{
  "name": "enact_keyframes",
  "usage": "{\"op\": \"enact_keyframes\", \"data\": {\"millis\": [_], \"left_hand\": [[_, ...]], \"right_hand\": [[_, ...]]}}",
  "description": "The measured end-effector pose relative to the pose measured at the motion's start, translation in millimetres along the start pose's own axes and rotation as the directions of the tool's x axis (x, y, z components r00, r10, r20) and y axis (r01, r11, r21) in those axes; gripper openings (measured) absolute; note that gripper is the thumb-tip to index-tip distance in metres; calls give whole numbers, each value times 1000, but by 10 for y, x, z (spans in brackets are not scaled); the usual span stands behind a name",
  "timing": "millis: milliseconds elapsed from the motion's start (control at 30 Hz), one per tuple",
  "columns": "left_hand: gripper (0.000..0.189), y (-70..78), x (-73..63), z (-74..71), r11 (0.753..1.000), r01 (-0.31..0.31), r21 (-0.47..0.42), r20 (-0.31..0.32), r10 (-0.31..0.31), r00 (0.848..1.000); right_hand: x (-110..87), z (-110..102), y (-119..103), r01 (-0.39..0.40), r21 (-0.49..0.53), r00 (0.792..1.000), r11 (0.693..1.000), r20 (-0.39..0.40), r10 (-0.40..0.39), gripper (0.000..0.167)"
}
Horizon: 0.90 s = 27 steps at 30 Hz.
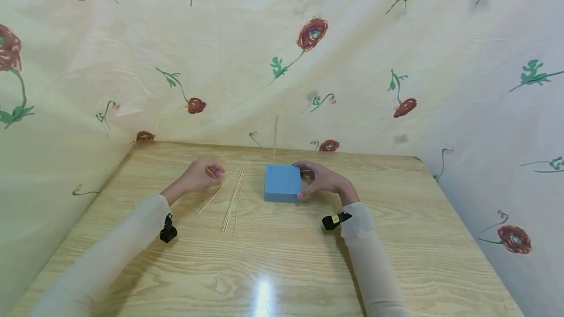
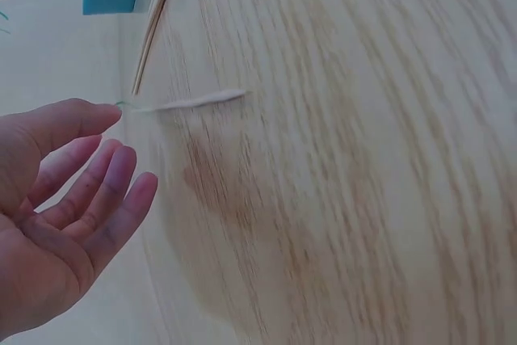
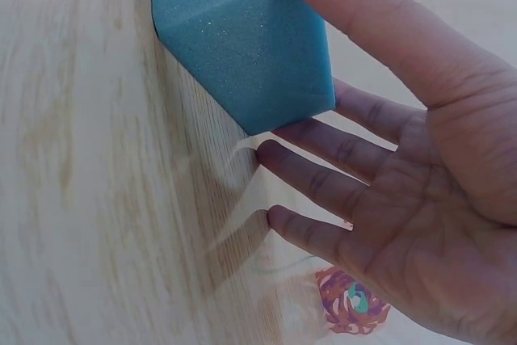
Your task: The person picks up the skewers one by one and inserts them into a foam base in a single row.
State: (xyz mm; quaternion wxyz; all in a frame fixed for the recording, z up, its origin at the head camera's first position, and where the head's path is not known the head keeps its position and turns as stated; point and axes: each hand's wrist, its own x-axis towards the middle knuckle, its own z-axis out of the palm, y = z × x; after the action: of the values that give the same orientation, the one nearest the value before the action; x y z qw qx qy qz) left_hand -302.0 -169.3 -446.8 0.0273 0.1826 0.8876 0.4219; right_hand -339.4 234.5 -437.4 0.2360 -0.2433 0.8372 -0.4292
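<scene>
With our right hand (image 1: 323, 180) we are gripping the blue block (image 1: 284, 180) on the table (image 1: 304, 258), fingers spread; our left hand (image 1: 200, 176) is curving loosely beside thin sticks (image 1: 231, 205), whether pinching one we cannot tell.

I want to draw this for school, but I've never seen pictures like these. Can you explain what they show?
There's no robot here, just a person's bare left hand and right hand. The biggest picture comes from a camera on the person's head, looking down. The other two come from small black cameras worn on the wrists, one for each hand.

On the pale wood-grain table lie some thin, straw-coloured sticks. Beside them is a square blue block, with one thin upright stick rising from its top. The right hand holds the block. The left hand is close to the sticks, but I can't tell whether it's pinching one.
</scene>
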Motion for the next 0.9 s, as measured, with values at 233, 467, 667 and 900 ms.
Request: {"op": "enact_keyframes", "data": {"millis": [233,467,667,900], "left_hand": [[27,18,-22,-29,999,52,11,79,-53,996],[33,-35,-6,-9,996,90,5,124,-90,988],[33,-45,13,-8,994,114,-3,138,-112,984],[27,-34,17,26,991,131,-9,145,-128,981]], "right_hand": [[-22,-1,-17,2,-6,1000,1000,-6,-2,97],[-26,16,-21,-9,-13,1000,1000,-11,8,97],[-25,18,-30,-5,-24,1000,1000,-12,5,97],[-31,18,-29,-2,-22,1000,1000,-14,2,97]]}}
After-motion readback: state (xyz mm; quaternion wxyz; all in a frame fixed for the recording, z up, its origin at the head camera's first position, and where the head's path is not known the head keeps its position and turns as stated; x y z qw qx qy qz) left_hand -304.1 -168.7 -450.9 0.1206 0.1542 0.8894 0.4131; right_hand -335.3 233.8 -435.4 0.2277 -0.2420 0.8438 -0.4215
